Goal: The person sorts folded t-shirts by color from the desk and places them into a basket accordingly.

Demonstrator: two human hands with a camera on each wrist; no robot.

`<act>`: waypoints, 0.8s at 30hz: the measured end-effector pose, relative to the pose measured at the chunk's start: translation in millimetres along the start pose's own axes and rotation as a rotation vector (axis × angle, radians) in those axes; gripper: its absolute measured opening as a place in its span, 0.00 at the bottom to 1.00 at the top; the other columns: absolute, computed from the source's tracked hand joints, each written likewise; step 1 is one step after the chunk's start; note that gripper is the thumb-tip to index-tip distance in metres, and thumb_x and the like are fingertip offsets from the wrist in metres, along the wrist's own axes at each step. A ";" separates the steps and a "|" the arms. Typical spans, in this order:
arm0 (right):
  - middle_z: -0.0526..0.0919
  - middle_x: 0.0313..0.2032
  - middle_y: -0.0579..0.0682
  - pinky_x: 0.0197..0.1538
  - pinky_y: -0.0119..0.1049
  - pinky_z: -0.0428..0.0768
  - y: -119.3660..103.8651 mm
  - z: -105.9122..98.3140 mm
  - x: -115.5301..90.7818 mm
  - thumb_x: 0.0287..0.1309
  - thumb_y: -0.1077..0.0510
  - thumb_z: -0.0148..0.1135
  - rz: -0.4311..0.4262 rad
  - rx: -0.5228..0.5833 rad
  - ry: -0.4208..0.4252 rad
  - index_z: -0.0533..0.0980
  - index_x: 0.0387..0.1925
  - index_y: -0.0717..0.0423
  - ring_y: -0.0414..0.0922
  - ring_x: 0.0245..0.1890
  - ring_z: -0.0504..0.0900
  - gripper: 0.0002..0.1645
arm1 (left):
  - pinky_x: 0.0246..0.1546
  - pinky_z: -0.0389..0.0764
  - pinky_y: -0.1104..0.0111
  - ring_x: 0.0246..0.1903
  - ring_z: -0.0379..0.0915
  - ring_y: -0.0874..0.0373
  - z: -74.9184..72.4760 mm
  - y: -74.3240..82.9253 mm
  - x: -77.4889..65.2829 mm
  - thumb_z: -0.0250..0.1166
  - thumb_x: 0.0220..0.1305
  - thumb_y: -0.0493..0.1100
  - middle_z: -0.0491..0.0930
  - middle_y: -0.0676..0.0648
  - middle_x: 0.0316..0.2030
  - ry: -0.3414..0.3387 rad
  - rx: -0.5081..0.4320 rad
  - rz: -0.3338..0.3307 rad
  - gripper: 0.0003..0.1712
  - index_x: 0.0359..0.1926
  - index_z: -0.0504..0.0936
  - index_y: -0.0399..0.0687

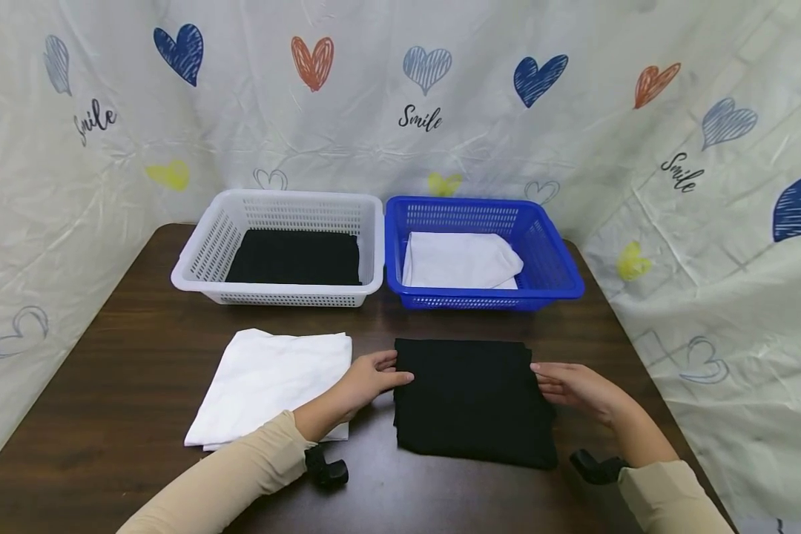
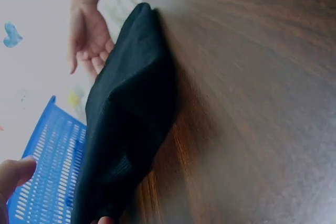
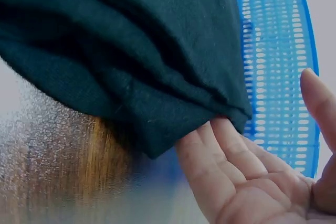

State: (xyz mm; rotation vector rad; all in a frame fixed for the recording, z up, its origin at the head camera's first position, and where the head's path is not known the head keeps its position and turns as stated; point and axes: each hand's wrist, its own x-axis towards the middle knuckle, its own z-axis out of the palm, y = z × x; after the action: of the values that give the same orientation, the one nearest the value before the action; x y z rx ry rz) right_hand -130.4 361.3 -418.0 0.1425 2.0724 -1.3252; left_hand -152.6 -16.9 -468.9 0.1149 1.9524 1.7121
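A folded black cloth (image 1: 474,400) lies on the dark wooden table, several layers showing at its edge in the right wrist view. At its left edge is my left hand (image 1: 367,382); in the left wrist view the thumb (image 2: 18,174) stands off the fabric, while a fingertip (image 2: 106,220) shows at its lower end. My right hand (image 1: 584,389) touches the right edge. In the right wrist view its straight fingers (image 3: 202,163) reach just under a corner, with the thumb held apart. Left of the black cloth lies a folded white cloth (image 1: 274,386), partly behind my left forearm.
Behind the cloths stand a white plastic basket (image 1: 287,300) holding folded black cloth (image 1: 294,256) and a blue basket (image 1: 480,298) holding folded white cloth (image 1: 457,259). They sit side by side before a heart-patterned curtain (image 1: 360,133). Dark wrist devices (image 1: 330,472) are on both wrists.
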 end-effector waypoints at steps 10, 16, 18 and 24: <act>0.33 0.73 0.78 0.76 0.59 0.54 12.5 -6.9 9.0 0.77 0.43 0.37 -0.014 0.232 -0.121 0.30 0.73 0.76 0.70 0.75 0.36 0.49 | 0.65 0.73 0.50 0.67 0.68 0.38 -0.1 3.0 7.9 0.64 0.67 0.41 0.67 0.29 0.68 0.014 -0.292 -0.098 0.39 0.71 0.60 0.25; 0.73 0.64 0.65 0.56 0.31 0.78 14.8 -8.0 12.4 0.78 0.49 0.42 -0.059 0.323 -0.170 0.63 0.67 0.66 0.47 0.63 0.75 0.29 | 0.66 0.71 0.48 0.69 0.65 0.38 -3.6 5.7 12.1 0.62 0.67 0.36 0.66 0.29 0.68 0.007 -0.377 -0.154 0.37 0.71 0.59 0.25; 0.82 0.54 0.48 0.56 0.33 0.79 15.1 -6.8 14.5 0.77 0.53 0.44 -0.079 0.344 -0.204 0.69 0.60 0.65 0.39 0.54 0.80 0.22 | 0.67 0.71 0.48 0.66 0.68 0.41 -3.6 5.2 14.0 0.62 0.66 0.34 0.66 0.29 0.68 0.004 -0.391 -0.163 0.35 0.70 0.60 0.25; 0.75 0.64 0.55 0.70 0.48 0.70 11.0 3.9 14.6 0.74 0.54 0.50 -0.048 0.226 -0.148 0.33 0.73 0.77 0.38 0.58 0.77 0.49 | 0.67 0.69 0.47 0.64 0.69 0.43 -2.8 3.4 18.7 0.61 0.63 0.29 0.61 0.28 0.70 -0.028 -0.365 -0.173 0.37 0.70 0.59 0.23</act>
State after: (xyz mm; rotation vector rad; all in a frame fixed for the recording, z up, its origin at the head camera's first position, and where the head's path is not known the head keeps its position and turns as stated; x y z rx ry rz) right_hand -135.2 359.7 -436.0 0.0899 1.8101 -1.5499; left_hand -170.8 -11.2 -471.8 -0.1565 1.5497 1.9026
